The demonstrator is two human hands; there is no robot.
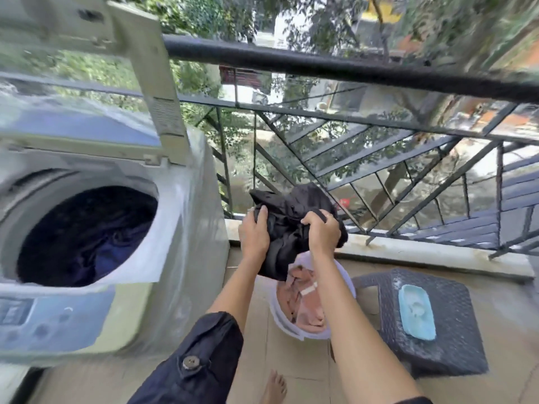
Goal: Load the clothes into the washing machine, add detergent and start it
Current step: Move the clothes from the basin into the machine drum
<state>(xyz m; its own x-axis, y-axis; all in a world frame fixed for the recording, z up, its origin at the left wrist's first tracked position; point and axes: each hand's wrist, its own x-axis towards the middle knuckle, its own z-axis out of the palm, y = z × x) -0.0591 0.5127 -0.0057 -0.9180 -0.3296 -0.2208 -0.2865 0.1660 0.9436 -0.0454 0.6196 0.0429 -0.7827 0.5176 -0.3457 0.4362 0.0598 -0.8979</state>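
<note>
Head view, black garment [291,225] bunched in the air above the basket [274,313], left hand [253,234] and right hand [322,233] both gripping it, pink clothes [303,301] in the basket, washer [186,243] at left, lid [151,68] up, dark clothes [87,237] inside, stool [455,339] at right

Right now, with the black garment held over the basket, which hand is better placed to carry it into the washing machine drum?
Left, probably. Both hands grip the black garment, but the left hand is on the side nearer the open drum; the right hand would have to reach across.
</note>
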